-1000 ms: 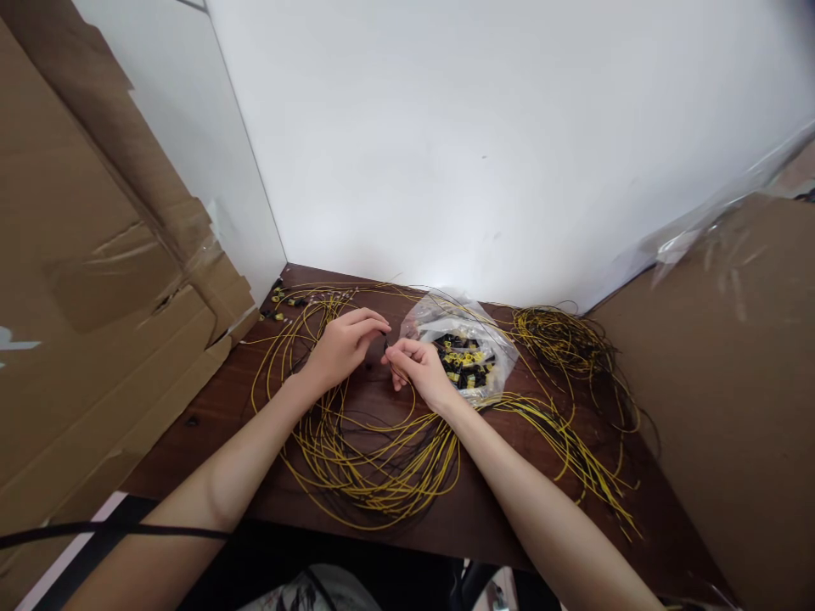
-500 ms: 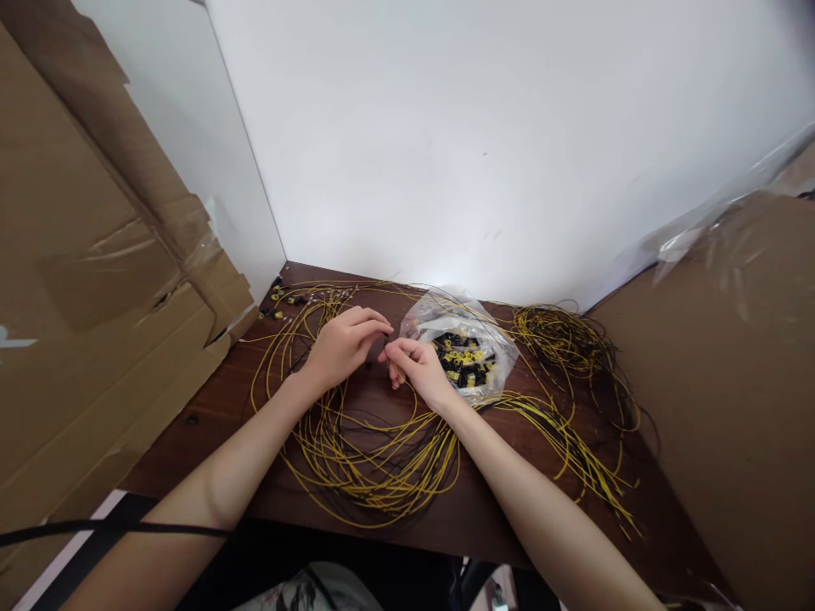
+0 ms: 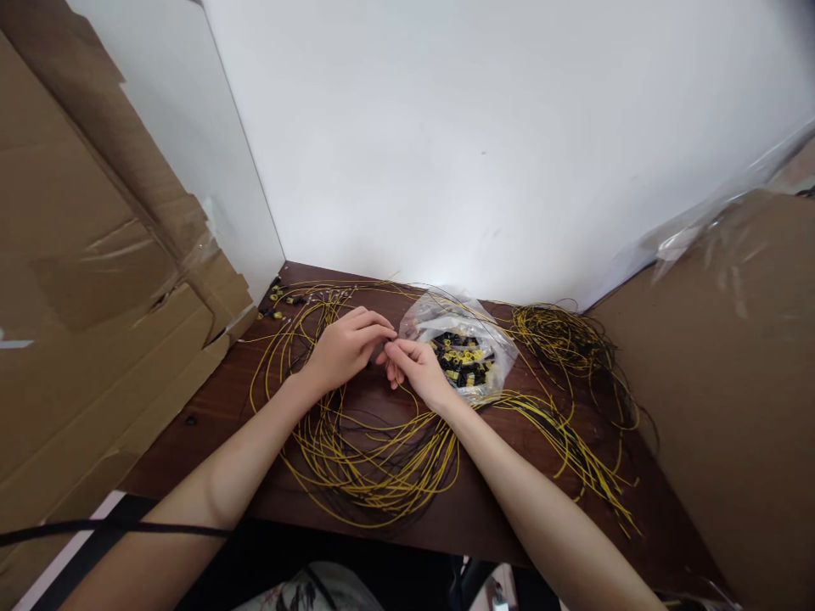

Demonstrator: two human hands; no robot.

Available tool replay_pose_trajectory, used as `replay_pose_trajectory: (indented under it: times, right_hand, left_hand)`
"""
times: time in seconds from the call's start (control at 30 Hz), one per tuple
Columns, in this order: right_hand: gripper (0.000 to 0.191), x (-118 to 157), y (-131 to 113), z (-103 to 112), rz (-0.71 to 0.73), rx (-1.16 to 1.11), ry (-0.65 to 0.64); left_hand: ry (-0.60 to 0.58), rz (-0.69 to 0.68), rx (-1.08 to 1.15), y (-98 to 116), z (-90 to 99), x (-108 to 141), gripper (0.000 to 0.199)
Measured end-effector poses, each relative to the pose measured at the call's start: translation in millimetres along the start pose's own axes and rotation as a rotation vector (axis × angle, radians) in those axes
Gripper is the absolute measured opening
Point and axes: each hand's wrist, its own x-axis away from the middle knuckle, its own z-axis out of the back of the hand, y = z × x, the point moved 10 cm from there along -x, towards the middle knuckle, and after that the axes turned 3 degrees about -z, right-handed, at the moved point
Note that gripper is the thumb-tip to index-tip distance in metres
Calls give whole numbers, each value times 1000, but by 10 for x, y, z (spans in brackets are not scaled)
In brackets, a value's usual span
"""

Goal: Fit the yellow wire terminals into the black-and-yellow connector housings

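Note:
My left hand [image 3: 349, 346] and my right hand [image 3: 417, 368] meet over the desk, fingertips touching or nearly so. A thin yellow wire [image 3: 417, 406] runs up under my right hand, which is pinched closed around it. The fingers of my left hand are pinched at the same spot; what sits between them is too small to make out. Below both hands lies a loose coil of yellow and black wires [image 3: 382, 492]. Just right of my right hand, a clear plastic bag [image 3: 506, 348] lies open with many small black and yellow parts [image 3: 464, 356] in it.
A tangled wire bundle [image 3: 560, 339] lies at the back right, and straighter wire ends [image 3: 592, 467] spread in front of it. Several loose black and yellow parts [image 3: 277, 297] are at the back left. Cardboard [image 3: 115, 280] and a white wall [image 3: 484, 153] enclose the brown desk [image 3: 497, 509].
My left fingertips have moved slightly right and down, closing the small gap to my right fingertips. My right hand has barely moved.

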Motion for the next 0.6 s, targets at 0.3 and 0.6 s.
replay_pose_trajectory:
  times: [0.3,0.6]
  right_hand:
    - [40,10,-6,-7,-12,13,-6]
    - [40,13,15,-22,-23,19,-22]
  left_hand:
    - [83,83,-49,-110,76,20,20]
    - [107,158,-49,-195,96,44,20]
